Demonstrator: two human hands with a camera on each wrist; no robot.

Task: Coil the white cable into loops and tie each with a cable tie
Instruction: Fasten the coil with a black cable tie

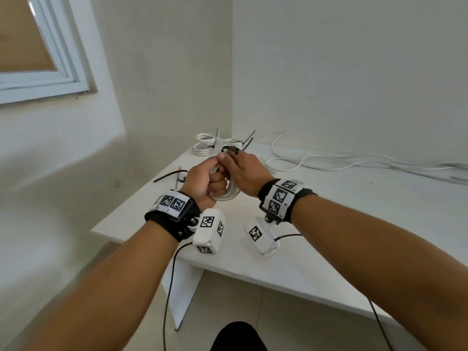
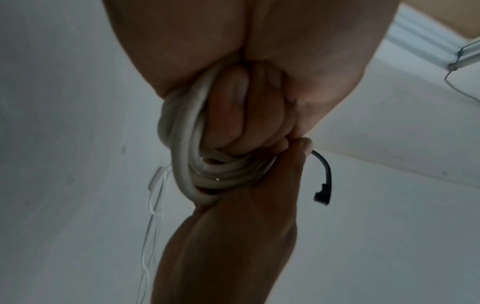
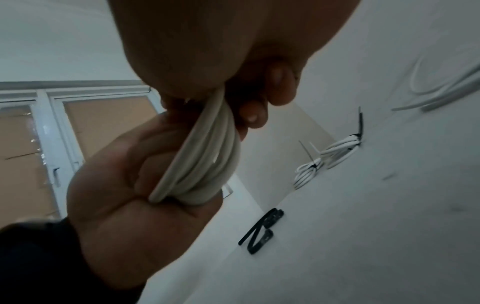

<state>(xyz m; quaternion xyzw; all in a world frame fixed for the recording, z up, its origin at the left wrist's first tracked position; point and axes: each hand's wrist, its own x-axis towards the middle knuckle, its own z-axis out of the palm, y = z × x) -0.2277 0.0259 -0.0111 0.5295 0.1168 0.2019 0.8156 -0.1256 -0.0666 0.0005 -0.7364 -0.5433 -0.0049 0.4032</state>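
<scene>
Gripped coil [image 1: 229, 192], loops hanging downward

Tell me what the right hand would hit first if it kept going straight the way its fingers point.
Probably the tied cable coils at the table's far corner, then the wall; depth is unclear. The right hand points there, pinching a black cable tie.

Plain room, likely a bare home or office corner: white plastered walls [image 1: 329, 72], white-framed window [image 1: 73, 72] boarded with cardboard, white table [image 1: 329, 224], tiled floor [image 1: 228, 300].
</scene>
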